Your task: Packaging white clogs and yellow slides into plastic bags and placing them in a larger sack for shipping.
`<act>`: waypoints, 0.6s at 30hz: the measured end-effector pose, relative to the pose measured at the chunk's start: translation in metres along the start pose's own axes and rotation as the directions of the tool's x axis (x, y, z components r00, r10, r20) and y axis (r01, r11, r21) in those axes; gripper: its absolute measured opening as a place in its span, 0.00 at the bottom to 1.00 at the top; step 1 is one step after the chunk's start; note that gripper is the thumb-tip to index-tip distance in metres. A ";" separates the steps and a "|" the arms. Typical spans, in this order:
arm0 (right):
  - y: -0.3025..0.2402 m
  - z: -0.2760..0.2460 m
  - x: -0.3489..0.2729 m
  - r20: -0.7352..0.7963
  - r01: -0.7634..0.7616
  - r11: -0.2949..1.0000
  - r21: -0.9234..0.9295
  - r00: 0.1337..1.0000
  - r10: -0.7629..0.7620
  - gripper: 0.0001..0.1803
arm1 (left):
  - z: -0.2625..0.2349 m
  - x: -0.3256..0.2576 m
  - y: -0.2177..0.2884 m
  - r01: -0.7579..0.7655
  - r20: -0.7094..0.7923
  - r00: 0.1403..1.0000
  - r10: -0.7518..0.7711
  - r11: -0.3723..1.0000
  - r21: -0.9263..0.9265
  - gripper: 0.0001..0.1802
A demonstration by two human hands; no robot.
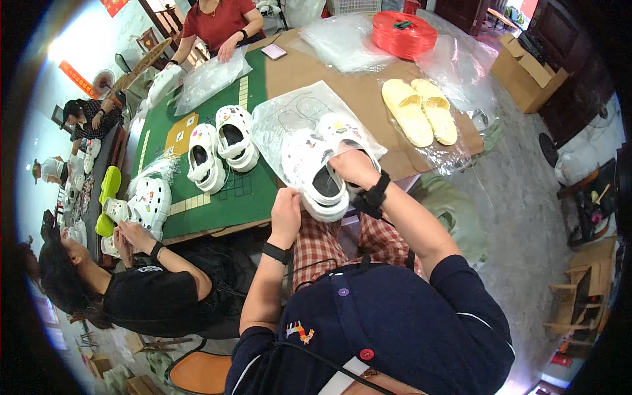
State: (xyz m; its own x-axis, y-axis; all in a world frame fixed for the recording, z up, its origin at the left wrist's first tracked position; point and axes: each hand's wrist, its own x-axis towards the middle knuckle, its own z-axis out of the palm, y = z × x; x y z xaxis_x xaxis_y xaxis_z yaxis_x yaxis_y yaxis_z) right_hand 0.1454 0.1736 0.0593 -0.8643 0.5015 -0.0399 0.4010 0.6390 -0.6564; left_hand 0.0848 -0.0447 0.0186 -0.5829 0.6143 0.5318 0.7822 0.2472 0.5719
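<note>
A pair of white clogs with small colourful charms lies partly inside a clear plastic bag (268, 122) at the table's near edge. The heel of the left clog (304, 158) sticks out of the bag's mouth towards me. My left hand (286, 209) is closed, pinching the bag's rim beside that heel. My right hand (357, 168) grips the right clog (340, 125) at its opening, with the fingertips hidden inside. Left of the bag, another pair of white clogs (238, 139) stands on the green mat (257, 191).
Yellow slides (409, 113) lie on plastic at the right. A red roll of plastic twine (404, 34) sits at the back among clear bags (345, 41). A co-worker in black (158, 293) handles a white clog at left; another in red (220, 26) holds a bag across the table.
</note>
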 end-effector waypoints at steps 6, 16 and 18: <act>0.059 0.019 0.016 -0.365 0.091 0.981 -0.173 0.919 -0.150 0.10 | 0.007 0.009 0.014 0.022 0.074 0.997 -0.016 0.996 -0.092 0.04; 0.027 0.001 -0.037 -0.246 -0.035 0.994 -0.104 0.969 0.008 0.14 | 0.010 0.003 0.011 -0.004 0.257 0.966 0.021 0.998 -0.065 0.04; 0.025 -0.004 -0.030 -0.257 0.035 0.998 -0.052 0.965 -0.047 0.16 | 0.007 0.004 0.011 0.054 0.287 0.957 -0.034 0.997 -0.059 0.04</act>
State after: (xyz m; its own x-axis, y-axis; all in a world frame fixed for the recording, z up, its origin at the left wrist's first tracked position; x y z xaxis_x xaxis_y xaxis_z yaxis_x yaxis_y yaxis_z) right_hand 0.1826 0.1772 0.0470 -0.7751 0.6039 0.1857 0.3861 0.6853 -0.6175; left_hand 0.0922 -0.0339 0.0223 -0.5218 0.7948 0.3098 0.7354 0.2351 0.6355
